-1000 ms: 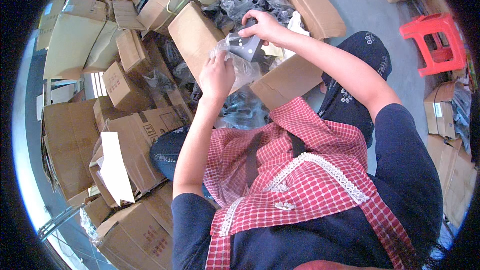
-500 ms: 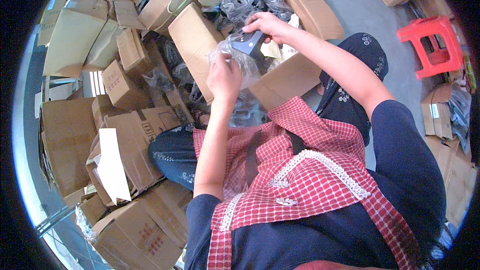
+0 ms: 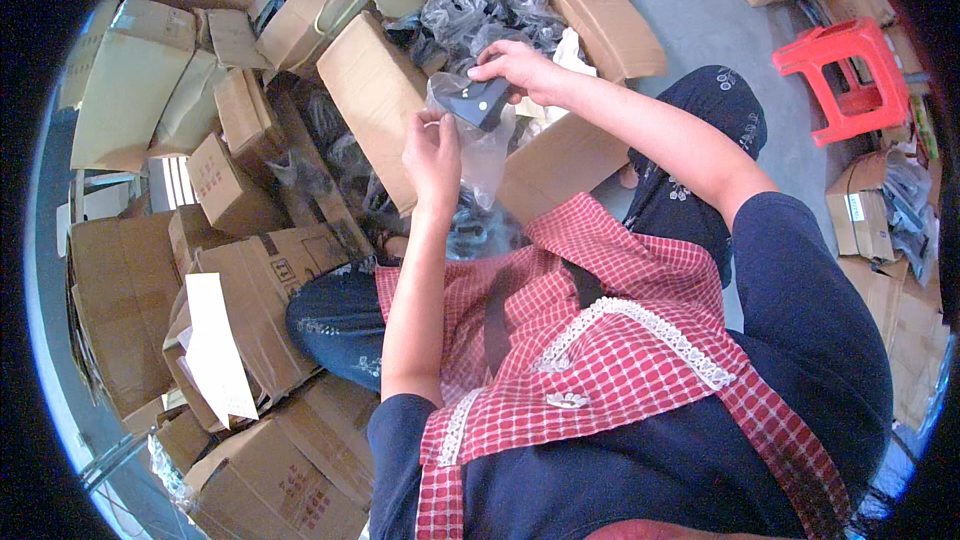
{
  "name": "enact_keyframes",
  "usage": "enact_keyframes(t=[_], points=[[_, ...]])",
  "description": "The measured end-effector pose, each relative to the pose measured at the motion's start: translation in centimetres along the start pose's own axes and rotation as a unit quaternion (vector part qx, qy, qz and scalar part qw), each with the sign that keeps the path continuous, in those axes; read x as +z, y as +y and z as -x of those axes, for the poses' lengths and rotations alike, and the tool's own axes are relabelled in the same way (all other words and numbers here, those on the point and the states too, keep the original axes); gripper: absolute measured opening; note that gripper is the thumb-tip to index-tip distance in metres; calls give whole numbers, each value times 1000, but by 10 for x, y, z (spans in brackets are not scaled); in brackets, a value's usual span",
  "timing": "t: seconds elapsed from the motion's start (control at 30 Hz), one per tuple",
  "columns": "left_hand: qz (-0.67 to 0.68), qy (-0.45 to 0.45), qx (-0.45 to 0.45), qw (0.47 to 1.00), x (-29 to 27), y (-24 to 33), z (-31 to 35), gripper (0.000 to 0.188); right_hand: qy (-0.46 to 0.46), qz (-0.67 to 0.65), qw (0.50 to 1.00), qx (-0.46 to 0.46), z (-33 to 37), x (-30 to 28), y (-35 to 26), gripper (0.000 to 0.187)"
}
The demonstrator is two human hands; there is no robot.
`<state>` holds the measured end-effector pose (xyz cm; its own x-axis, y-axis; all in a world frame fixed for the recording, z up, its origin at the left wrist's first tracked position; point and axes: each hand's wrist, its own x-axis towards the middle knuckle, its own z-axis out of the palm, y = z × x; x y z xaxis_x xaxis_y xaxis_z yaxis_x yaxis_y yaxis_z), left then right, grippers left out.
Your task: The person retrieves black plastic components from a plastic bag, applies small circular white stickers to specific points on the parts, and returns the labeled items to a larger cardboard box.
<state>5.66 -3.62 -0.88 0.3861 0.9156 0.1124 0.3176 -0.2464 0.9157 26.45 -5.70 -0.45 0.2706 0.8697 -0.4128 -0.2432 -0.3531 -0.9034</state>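
My right hand grips a flat dark piece with small pale dots on it, fingers over its far edge. A clear plastic bag hangs around and below this piece; the piece looks at least partly inside it. My left hand is closed in a pinch on the bag's left edge. Both hands are over the near side of a large open cardboard box. Inside that box lie several dark items in clear bags and some white paper.
Cardboard boxes crowd the left side, with a white sheet on one. More bagged items lie left of the open box. A red plastic stool stands at right, near another carton. My legs are folded beneath the red checked apron.
The dark piece has moved left and down into the bag, which now hangs lower beneath it. My right hand has followed it. The whole view has shifted slightly.
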Motion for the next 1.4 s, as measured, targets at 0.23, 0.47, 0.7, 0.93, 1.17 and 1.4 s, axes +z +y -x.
enact_keyframes(t=[0.23,0.47,0.7,0.93,1.17,1.4], points=[[56,-55,-10,997,12,11,9,17,7,232,968,-92,26,20,-6,36],[266,9,-85,960,5,26,-1,8,-219,77,973,-6,18,25,9,51],[416,57,-124,899,-55,10,-10,3,-216,526,759,-317,36,29,17,44],[101,40,-66,992,-103,5,-25,9,-24,486,681,-548,35,32,-16,11],[-44,-79,-5,996,-70,8,-10,18,23,444,688,-573,49,32,-31,14],[125,-190,-85,970,-32,14,9,28,0,441,663,-605,65,42,-25,11]])
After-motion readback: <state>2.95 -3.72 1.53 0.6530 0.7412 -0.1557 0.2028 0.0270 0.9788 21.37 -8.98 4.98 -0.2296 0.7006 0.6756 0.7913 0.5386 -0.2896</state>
